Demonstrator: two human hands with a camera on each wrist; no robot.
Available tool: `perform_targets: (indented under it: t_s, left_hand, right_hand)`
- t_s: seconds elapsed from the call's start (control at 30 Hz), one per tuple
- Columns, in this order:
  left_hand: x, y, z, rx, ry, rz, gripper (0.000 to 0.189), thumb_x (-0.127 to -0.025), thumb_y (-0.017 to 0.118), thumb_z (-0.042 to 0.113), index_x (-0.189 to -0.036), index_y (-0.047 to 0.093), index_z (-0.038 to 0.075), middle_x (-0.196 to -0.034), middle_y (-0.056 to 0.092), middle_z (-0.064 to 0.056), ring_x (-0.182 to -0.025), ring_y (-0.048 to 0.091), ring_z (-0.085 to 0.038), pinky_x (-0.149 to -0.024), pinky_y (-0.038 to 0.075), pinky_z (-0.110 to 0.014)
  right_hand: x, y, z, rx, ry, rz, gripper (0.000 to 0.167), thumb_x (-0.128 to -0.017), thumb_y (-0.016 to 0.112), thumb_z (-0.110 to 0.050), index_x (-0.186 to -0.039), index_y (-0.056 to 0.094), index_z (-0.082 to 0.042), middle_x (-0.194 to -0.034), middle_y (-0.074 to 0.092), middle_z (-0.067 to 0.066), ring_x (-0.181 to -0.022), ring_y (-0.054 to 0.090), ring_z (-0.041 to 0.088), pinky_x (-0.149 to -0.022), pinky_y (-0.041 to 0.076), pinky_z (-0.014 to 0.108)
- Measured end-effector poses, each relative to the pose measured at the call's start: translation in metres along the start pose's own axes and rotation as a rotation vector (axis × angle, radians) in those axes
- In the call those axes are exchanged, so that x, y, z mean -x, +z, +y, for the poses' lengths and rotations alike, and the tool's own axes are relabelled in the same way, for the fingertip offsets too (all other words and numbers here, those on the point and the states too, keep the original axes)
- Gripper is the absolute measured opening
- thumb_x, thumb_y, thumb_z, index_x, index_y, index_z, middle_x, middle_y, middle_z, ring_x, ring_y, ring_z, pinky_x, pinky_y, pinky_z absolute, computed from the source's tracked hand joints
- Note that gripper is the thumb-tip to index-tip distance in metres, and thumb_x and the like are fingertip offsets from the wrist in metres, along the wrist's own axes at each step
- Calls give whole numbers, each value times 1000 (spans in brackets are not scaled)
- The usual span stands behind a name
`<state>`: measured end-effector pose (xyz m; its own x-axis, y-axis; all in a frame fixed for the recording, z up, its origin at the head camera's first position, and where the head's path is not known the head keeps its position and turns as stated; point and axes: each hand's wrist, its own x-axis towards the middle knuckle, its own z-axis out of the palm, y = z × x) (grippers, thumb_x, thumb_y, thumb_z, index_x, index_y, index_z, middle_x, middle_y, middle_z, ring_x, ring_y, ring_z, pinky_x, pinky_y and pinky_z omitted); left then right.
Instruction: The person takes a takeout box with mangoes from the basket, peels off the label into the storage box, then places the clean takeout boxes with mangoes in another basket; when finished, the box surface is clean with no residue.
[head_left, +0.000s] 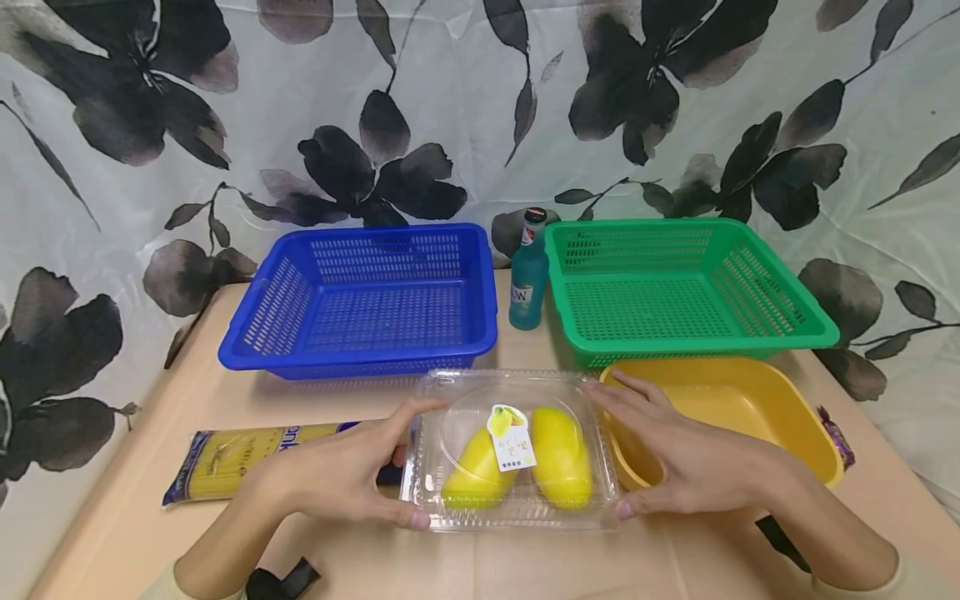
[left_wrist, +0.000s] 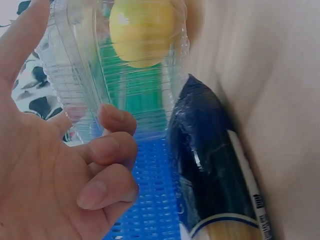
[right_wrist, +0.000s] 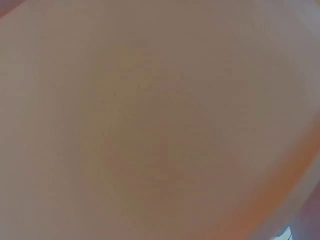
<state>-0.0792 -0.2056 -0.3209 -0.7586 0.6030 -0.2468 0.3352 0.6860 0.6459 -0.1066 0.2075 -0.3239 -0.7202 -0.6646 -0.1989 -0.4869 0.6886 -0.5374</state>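
A clear plastic clamshell box (head_left: 525,387) of mangoes is held between both hands at the front middle, its lid facing up and tilted toward me. Inside lie two yellow mangoes (head_left: 561,458), and a small white fruit label (head_left: 513,446) is on the lid. My left hand (head_left: 341,475) grips the left side, thumb at the near corner and fingers toward the far one. On the right side my right hand (head_left: 675,450) holds the box likewise. In the left wrist view the other left fingers (left_wrist: 112,150) curl beside the box wall. The right wrist view is a blur.
A bag of spaghetti (head_left: 240,458) lies partly behind the left hand. Behind stand a blue basket (head_left: 360,367), a blue-green bottle (head_left: 527,283) and a green basket (head_left: 705,343). A yellow basin (head_left: 780,400) sits by the right hand, with a small purple packet (head_left: 836,437) beside it.
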Motion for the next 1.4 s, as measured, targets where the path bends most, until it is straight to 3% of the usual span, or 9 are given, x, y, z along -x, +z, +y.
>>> perform_targets:
  t_s: [0.17, 0.27, 0.33, 0.47, 0.6, 0.8, 0.97, 1.17, 1.4]
  left_hand:
    - [-2, 4, -2, -8, -31, 14, 108, -76, 81, 67, -159, 15, 48, -126, 62, -4, -107, 61, -19, -88, 55, -42]
    - [-3, 7, -3, 7, -34, 23, 107, -76, 81, 67, -159, 16, 49, -154, 48, -4, -130, 56, -24, -105, 49, -56]
    - [-3, 7, -2, -5, -21, 35, 109, -75, 82, 67, -161, 19, 46, -160, 42, -1, -139, 50, -25, -110, 45, -58]
    - [0, 2, 4, -111, 5, 91, 108, -71, 81, 72, -161, 31, 38, -147, 48, 6, -133, 49, -21, -107, 48, -52]
    - [-5, -4, 8, -200, 59, 169, 100, -69, 82, 73, -153, 48, 32, -135, 41, 6, -125, 41, -18, -101, 48, -47]
    - [-17, -3, 5, -157, 109, 165, 93, -64, 89, 67, -141, 57, 25, -168, 17, 7, -153, 21, -27, -118, 32, -61]
    - [-18, -3, 2, -123, 107, 131, 97, -65, 89, 66, -143, 52, 22, -171, 11, 13, -159, 12, -24, -122, 23, -60]
    - [-20, -6, 2, -107, 114, 104, 120, -64, 89, 67, -160, 31, 25, -170, 13, 11, -155, 22, -21, -120, 31, -54]
    - [-25, -9, 1, -95, 107, 90, 125, -60, 90, 69, -162, 26, 37, -166, 15, 11, -153, 22, -25, -116, 35, -59]
  right_hand:
    - [0, -4, -1, 17, -6, -20, 113, -79, 75, -70, -166, 16, -29, -173, 12, -4, -158, 5, 36, -114, 34, 67]
    - [0, -9, -4, 65, -26, -37, 108, -83, 68, -73, -166, 14, -28, -173, 12, -2, -157, 7, 37, -113, 36, 66]
    - [0, -11, -5, 93, -33, -45, 107, -85, 64, -74, -166, 13, -27, -173, 12, -1, -157, 7, 37, -113, 37, 65]
    - [0, -14, -6, 98, -41, -57, 106, -86, 61, -75, -166, 14, -26, -173, 11, 1, -156, 5, 39, -113, 36, 66]
    - [0, -14, -7, 91, -13, -61, 106, -85, 64, -74, -166, 15, -28, -173, 8, 1, -157, 2, 39, -114, 33, 68]
    - [2, -13, -10, 94, 22, -60, 109, -81, 65, -77, -166, 15, -31, -174, 3, 1, -157, -3, 39, -114, 32, 69]
    - [-2, -20, -16, 124, -34, -41, 104, -84, 62, -77, -166, 18, -32, -174, 2, 2, -157, -4, 40, -111, 34, 71]
    - [-10, -25, -28, 124, -82, -32, 91, -88, 59, -74, -164, 25, -36, -174, 5, 0, -157, -4, 41, -109, 33, 74]
    - [-19, -35, -41, 184, -124, 12, 82, -91, 56, -73, -161, 32, -37, -172, 12, -5, -159, -1, 35, -112, 34, 70]
